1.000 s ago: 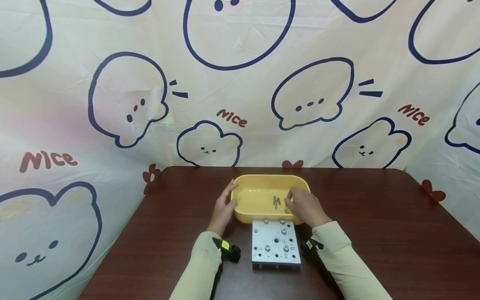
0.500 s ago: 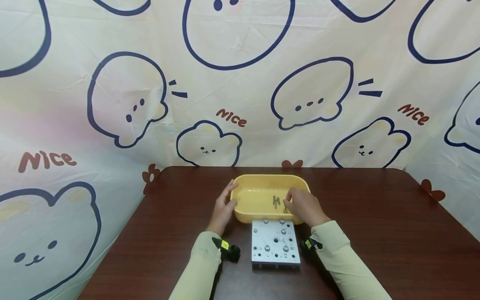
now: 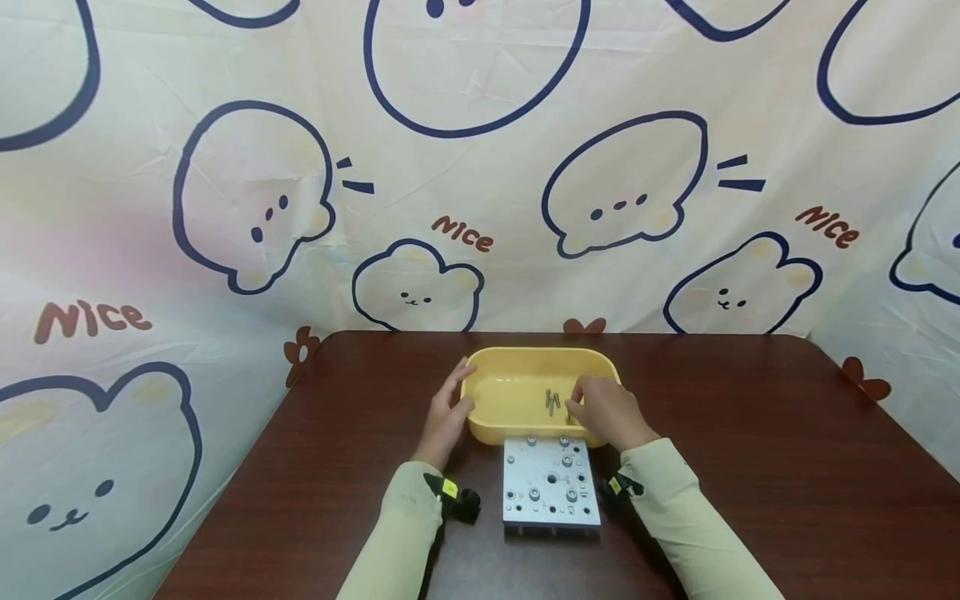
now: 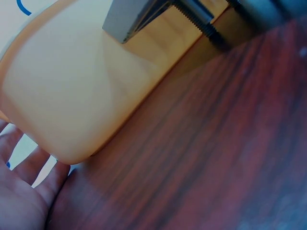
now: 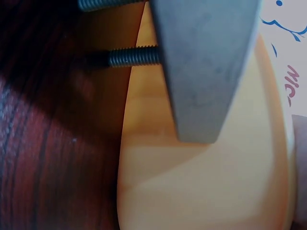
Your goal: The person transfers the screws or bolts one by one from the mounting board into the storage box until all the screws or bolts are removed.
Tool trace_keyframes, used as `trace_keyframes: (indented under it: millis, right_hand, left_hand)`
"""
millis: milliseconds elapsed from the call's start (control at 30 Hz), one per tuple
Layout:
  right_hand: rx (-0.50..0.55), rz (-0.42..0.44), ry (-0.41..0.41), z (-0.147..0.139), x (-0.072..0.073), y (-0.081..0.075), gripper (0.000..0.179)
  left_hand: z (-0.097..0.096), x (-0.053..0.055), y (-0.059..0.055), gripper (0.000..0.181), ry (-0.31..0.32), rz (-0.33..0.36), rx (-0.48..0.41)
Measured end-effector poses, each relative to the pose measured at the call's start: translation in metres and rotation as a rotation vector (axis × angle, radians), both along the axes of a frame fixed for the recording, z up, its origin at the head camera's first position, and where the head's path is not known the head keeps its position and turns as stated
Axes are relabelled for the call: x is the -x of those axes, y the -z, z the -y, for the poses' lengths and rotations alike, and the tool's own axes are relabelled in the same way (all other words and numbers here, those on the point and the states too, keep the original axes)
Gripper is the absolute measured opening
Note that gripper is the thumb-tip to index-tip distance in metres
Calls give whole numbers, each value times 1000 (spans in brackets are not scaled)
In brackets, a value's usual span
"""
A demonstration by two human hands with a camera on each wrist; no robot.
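Note:
A yellow tray point(image 3: 517, 435) stands on the table, with several small screws point(image 3: 552, 402) lying in it. My left hand point(image 3: 444, 421) rests against the tray's left end; in the left wrist view its spread fingers point(image 4: 31, 165) touch the outer wall. Over the tray's right side, my right hand point(image 3: 609, 410) reaches in with thumb and index finger pinched together on a small screw, only its lower end showing. In front of the tray is a silver metal plate point(image 3: 551, 500) with holes and several bolts set in it.
Threaded bolt ends point(image 5: 134, 56) stick out beneath the metal plate, close to the tray's front wall. A dark brown wooden table point(image 3: 757, 450) spreads around. Behind it hangs a cloth point(image 3: 517, 183) printed with cartoon bears.
My right hand has shifted very slightly to the left inside the tray, and the screw's end now shows under its fingertips. The left hand and the plate stay put.

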State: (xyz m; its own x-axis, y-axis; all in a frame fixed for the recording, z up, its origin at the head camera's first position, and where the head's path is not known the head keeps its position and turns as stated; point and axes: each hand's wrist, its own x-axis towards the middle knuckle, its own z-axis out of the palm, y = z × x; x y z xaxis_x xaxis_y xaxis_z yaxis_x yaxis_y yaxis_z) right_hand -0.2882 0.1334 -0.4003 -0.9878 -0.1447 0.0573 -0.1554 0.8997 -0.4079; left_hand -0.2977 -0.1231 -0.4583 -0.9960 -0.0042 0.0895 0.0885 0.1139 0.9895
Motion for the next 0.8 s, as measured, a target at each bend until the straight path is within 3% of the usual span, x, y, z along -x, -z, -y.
trace_keyframes:
  millis: [800]
  right_hand:
    - [-2,6,2,0,2,2,15]
  left_hand:
    - [1,-1,-2,52,18,6,11]
